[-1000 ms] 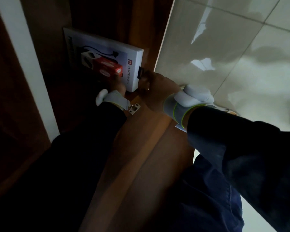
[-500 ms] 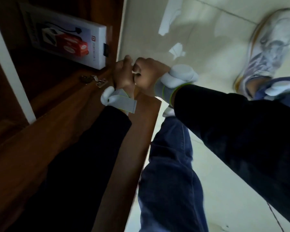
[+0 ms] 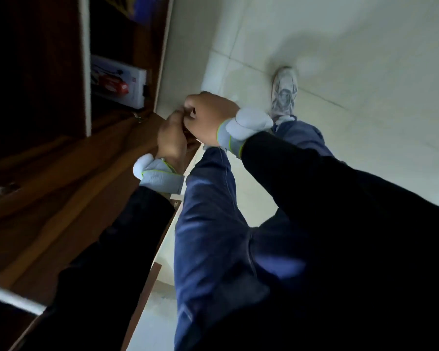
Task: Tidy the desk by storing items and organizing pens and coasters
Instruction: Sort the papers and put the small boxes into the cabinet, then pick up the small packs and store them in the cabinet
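Note:
A white product box point(image 3: 119, 84) with a red picture lies on a dark shelf inside the wooden cabinet. The brown cabinet door point(image 3: 86, 186) stands open below it, edge toward me. My left hand point(image 3: 171, 138) grips the door's far corner with curled fingers. My right hand point(image 3: 211, 117) sits right against it, fingers curled at the same edge. What lies under the fingers is hidden. Both wrists wear grey bands.
A white frame strip point(image 3: 85, 59) runs up the cabinet's left side. Pale tiled floor point(image 3: 340, 59) fills the right, with my white shoe point(image 3: 284, 89) on it. My leg in blue jeans point(image 3: 208, 211) is close to the door's edge.
Both hands have drawn back from the white box, which stays on the shelf, and now meet at the door's edge. The view has swung toward the floor.

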`<state>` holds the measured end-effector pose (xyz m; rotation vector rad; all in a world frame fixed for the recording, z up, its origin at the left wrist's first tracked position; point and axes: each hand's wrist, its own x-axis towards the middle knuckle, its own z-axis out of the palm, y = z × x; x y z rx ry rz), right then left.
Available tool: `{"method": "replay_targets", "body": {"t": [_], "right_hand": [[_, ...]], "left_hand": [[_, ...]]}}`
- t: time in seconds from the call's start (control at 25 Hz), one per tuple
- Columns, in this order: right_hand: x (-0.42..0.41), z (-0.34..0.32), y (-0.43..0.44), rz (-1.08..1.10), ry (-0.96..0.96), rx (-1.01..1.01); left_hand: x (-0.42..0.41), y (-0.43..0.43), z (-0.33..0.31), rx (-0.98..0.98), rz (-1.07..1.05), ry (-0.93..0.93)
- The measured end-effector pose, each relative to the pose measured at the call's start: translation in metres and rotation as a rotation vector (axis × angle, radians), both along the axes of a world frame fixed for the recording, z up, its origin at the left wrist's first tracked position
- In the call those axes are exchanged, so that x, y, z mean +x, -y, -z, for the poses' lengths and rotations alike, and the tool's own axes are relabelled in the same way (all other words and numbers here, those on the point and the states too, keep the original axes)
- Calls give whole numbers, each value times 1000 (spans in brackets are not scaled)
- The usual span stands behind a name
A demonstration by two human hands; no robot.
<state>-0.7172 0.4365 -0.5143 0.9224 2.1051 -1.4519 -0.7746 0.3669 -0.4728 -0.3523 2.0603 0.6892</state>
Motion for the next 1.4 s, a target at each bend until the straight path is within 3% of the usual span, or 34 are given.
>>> {"method": "replay_targets", "body": {"t": [0.12,0.36,0.64,0.88,1.12,1.28,1.4], "right_hand": [[-5,-81,-17,-40,-106,5],[-56,-217,-15,-234,-398,70],[-133,-319,19,-552,-609,124],[-204,-344,54,-704,-716,196],[-295,-330,96,-772,-658,268],[-347,-335,131,-793,-677,262],[-370,-333,145,-809,-666,269]], "left_hand": [[-8,6,-71,91,-12,-40],[-41,33,-206,258,-210,-311],[-70,78,-281,437,-473,-612],[-130,120,-293,544,-525,-721],[-215,173,-281,602,-551,-689],[-264,206,-279,501,-511,-898],[-282,222,-278,271,-435,-1019]]}}
